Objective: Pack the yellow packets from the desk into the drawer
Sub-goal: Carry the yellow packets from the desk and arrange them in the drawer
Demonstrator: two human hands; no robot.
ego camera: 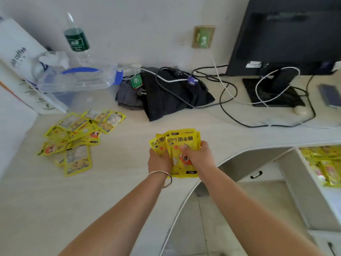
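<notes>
- At the centre of the frame, both my hands held one fanned bundle of yellow packets (181, 141). My left hand (159, 160) curled round its left side. My right hand (198, 156) gripped its right side, thumb pressed on the top packet.
- I could count at least four packet tops in the fan; any behind them were hidden.
- The bundle was above the desk (129, 182), just beside the curved front edge (191, 189), which swept from the lower centre up towards the right.
- Right of that edge lay an open gap over the floor, then the drawer (302, 159), which stood open at the right border of the frame.
- Yellow packets already lay inside the drawer, overlapped too much for me to count.
- At the left of the frame sat one loose pile (77, 137) of packets, roughly a dozen, though I could not tell the exact number. It lay well apart from my hands, with bare desktop between.
- Above my hands lay one black cloth (171, 93) crossed by several cables, near the wall.
- One monitor (287, 34) stood at the upper right, with one phone (330, 95) beside its base.
- At the upper left were one upright bottle (76, 39), one clear container (77, 80) on its side and one white paper bag (20, 58).
- One bracelet (162, 174) circled my left wrist.
</notes>
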